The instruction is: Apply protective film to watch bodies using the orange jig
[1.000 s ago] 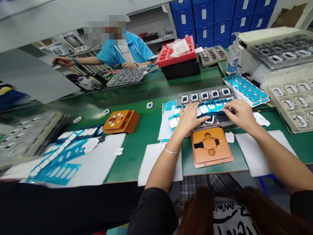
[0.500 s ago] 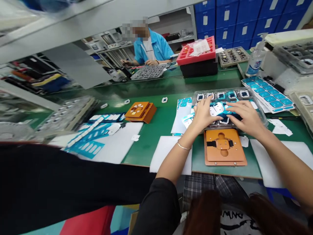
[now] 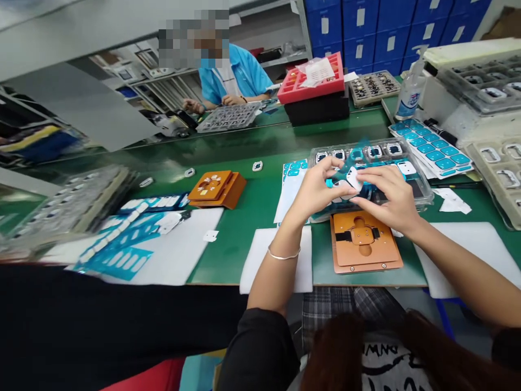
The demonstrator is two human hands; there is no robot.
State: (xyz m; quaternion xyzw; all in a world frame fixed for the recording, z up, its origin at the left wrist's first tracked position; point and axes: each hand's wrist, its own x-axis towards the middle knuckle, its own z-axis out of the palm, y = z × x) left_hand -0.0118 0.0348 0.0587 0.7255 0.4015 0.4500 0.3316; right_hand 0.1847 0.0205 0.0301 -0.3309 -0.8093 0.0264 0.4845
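green bench [image 3: 252, 217] runs across a workshop, blue bins stacked behind. both hands meet above a clear tray [image 3: 421, 187] of small parts: the left hand [image 3: 315, 190] and right hand [image 3: 388, 198] pinch a small white piece [image 3: 353, 178] on a teal sheet between their fingertips. an orange jig [image 3: 366, 247] lies just below them.
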